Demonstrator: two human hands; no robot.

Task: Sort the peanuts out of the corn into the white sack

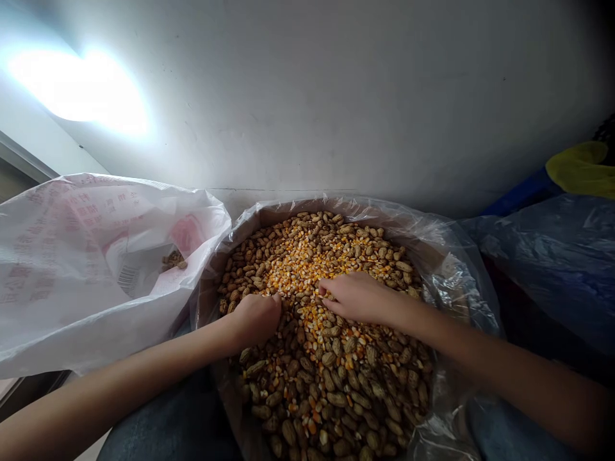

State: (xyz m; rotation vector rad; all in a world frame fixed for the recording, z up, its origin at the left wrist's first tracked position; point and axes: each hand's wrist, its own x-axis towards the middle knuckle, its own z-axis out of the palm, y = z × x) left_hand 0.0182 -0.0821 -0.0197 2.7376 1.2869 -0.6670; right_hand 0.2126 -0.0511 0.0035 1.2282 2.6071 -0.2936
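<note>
Unshelled peanuts [336, 398] and loose yellow corn kernels [293, 262] lie mixed in a wide container lined with a clear plastic bag [451, 278]. My left hand [259, 319] rests low over the left middle of the heap, its fingers curled closed. My right hand [353, 296] reaches in from the right, with its fingers bent together toward the thumb, just over the corn. Whatever either hand may hold is hidden by the fingers. A small gap of kernels and peanuts separates the two hands.
To the left, a white woven sack [96, 256] with red print gapes open, with a few peanuts [173, 260] inside. A pale wall [336, 115] rises behind the container. Dark plastic [552, 262], a blue object [523, 190] and a yellow item [581, 169] are at the right.
</note>
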